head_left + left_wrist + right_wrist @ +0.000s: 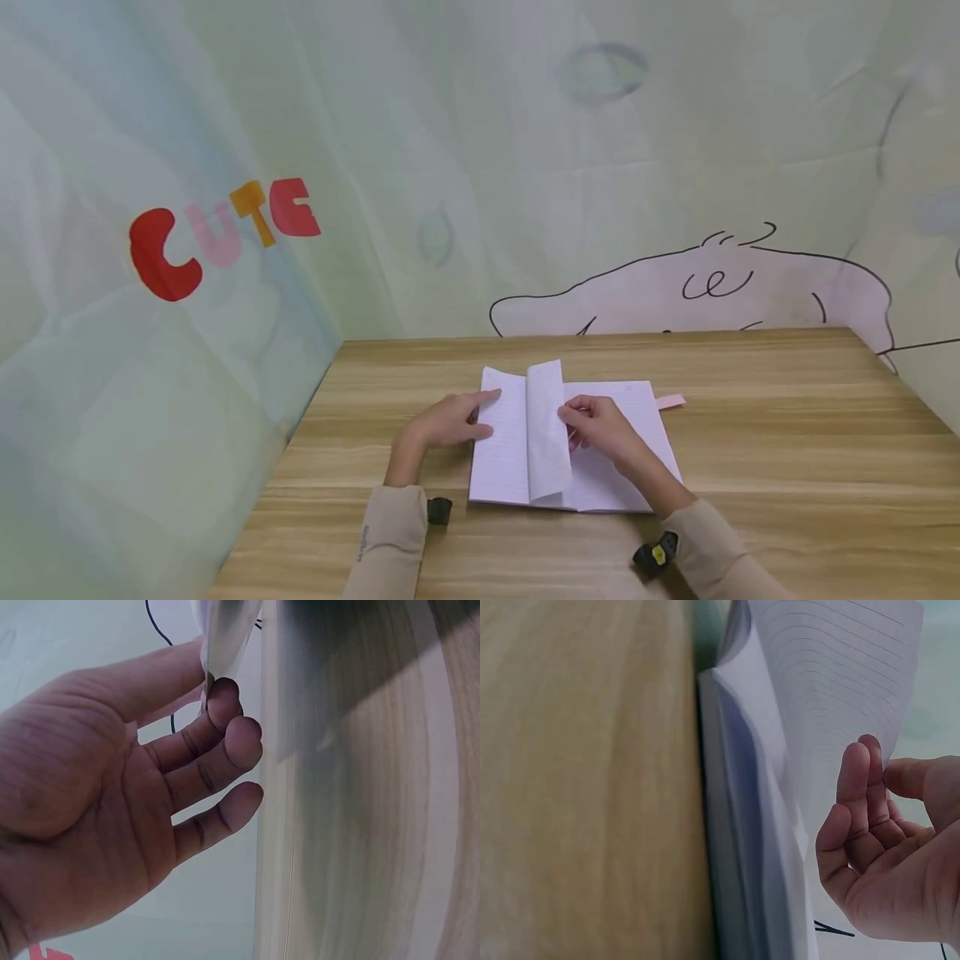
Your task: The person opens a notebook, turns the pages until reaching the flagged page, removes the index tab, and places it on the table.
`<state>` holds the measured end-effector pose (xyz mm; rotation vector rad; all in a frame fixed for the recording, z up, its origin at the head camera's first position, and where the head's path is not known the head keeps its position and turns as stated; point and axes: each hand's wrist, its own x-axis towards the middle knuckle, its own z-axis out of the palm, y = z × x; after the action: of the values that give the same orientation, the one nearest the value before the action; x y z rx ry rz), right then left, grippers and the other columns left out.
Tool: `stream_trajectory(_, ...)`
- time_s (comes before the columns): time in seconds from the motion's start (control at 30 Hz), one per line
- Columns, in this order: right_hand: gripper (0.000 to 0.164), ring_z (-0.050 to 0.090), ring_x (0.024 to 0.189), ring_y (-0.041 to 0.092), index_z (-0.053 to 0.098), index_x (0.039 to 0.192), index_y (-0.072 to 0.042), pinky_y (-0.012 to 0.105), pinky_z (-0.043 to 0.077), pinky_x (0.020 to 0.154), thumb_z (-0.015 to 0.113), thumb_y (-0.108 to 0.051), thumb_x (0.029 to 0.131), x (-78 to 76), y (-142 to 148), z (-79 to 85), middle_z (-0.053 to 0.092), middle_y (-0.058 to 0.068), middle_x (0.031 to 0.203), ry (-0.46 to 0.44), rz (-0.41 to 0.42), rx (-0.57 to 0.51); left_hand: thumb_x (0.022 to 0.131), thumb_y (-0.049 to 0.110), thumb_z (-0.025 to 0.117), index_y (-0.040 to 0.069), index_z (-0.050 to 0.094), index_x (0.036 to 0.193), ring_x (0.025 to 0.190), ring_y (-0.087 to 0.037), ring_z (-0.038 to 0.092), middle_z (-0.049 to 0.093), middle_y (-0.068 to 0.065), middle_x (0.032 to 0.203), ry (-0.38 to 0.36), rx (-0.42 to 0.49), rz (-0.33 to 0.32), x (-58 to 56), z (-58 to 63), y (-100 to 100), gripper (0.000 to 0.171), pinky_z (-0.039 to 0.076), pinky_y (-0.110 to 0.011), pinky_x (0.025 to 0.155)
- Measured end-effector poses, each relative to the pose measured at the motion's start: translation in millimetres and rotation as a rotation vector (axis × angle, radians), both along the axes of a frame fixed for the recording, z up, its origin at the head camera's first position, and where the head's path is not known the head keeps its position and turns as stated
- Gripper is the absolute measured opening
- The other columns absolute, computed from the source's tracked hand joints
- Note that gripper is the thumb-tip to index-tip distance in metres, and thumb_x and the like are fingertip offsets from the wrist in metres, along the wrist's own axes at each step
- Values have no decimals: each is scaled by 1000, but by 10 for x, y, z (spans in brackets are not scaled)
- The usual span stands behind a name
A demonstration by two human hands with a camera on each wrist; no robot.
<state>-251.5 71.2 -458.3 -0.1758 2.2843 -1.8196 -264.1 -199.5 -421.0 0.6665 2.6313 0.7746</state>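
Note:
An open notebook with white lined pages lies on the wooden table. One loose page stands raised near its middle, curving over the left side. My right hand pinches this page by its free edge; in the right wrist view, thumb and fingertips meet at the lined sheet. At the notebook's left edge is my left hand, its thumb and index finger on the left page. The left wrist view shows that edge between the thumb and the other fingers, which curl on the table side.
A pink ribbon or tab sticks out from the notebook's right side. Small dark devices sit at both wrists, by beige sleeves. The wooden table meets a printed cloth backdrop at its back and left.

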Motion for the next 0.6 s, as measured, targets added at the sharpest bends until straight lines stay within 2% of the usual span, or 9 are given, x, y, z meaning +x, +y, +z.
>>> stream_trajectory(0.17, 20, 61, 53, 15, 66, 99, 5, 27, 45, 54, 62, -15, 97, 36, -119, -57, 63, 3, 65, -28, -28, 20, 97, 17, 67, 6, 42, 152, 83, -16, 52, 56, -3, 87, -6, -8, 12, 10, 0, 4, 61, 45, -34, 77)
stream_trajectory(0.27, 18, 61, 53, 15, 65, 99, 3, 27, 47, 56, 62, -15, 97, 48, -211, -87, 64, 5, 66, -18, -2, 11, 98, 17, 66, 7, 42, 152, 83, -16, 52, 56, -3, 87, 4, -17, 8, 15, -2, 5, 60, 45, -34, 78)
stream_trajectory(0.43, 17, 63, 55, 17, 63, 100, 2, 27, 48, 58, 63, -15, 98, 83, -327, -108, 70, 8, 78, 45, 106, -2, 99, 16, 64, 7, 45, 151, 77, -15, 50, 53, -2, 82, 35, -5, -25, 15, -2, -5, 56, 43, -32, 74)
stream_trajectory(0.6, 22, 65, 60, 17, 68, 114, -4, 29, 49, 63, 65, -19, 98, 156, -389, -82, 69, 11, 109, 113, 296, 97, 98, 12, 63, 4, 50, 146, 76, -15, 50, 55, -2, 82, 56, -1, -62, 15, 22, -13, 51, 44, -31, 72)
